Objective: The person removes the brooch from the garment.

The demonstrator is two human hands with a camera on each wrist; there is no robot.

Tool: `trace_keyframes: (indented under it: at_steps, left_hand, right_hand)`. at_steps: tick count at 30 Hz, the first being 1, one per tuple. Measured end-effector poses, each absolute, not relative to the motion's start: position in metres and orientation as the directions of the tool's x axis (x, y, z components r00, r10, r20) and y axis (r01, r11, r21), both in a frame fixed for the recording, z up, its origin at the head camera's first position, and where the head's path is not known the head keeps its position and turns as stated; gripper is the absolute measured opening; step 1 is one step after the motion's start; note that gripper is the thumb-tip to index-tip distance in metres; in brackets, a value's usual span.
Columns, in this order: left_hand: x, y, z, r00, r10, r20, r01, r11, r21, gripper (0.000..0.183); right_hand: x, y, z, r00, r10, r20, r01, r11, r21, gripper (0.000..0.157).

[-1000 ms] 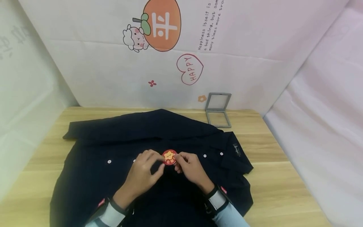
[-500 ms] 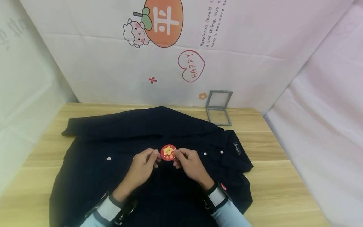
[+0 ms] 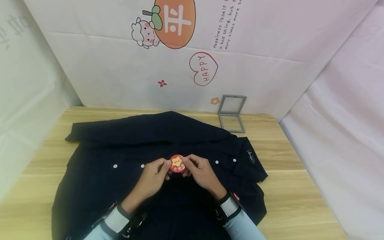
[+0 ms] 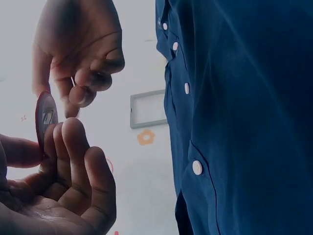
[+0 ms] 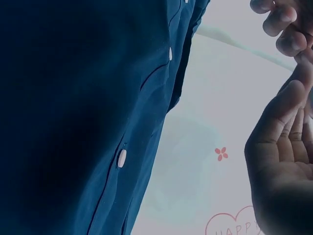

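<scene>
The round red badge (image 3: 177, 163) with a yellow star was pinched between both hands — the left hand (image 3: 153, 181) at its left edge, the right hand (image 3: 201, 174) at its right, fingers curled round it — just above the middle of the dark shirt (image 3: 120, 186) spread on the wooden surface (image 3: 288, 200). Its back stayed hidden; the left wrist view showed it only edge-on. The shirt's near hem was cut off. A grey open case (image 3: 231, 114) stood at the far right, against the backdrop.
</scene>
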State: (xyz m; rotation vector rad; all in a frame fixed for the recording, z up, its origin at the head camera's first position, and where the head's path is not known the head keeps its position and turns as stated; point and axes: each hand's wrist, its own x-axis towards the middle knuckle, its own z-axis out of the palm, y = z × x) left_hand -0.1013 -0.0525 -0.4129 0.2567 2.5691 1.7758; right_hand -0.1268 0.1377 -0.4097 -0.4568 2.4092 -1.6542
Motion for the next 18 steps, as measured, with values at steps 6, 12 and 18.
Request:
trace_keyframes:
  at_steps: [6, 12, 18]
  left_hand:
    - [-0.0992, -0.0488, -0.4153, -0.980, 0.181, 0.080, 0.142, 0.362, 0.921, 0.029]
    - [-0.0990, -0.0487, -0.4186, -0.968, 0.232, 0.100, 0.180, 0.354, 0.918, 0.029]
    - [-0.0997, -0.0504, -0.4214, -0.962, 0.257, 0.096, 0.186, 0.354, 0.917, 0.028]
  right_hand:
    - [-0.1277, 0.1381, -0.4085, -0.951, -0.308, 0.004, -0.115, 0.343, -0.932, 0.030]
    - [-0.1284, 0.1380, -0.4130, -0.953, -0.302, 0.023, -0.134, 0.354, -0.926, 0.028]
    - [-0.1297, 0.1387, -0.4146, -0.952, -0.301, 0.052, -0.166, 0.365, -0.916, 0.025]
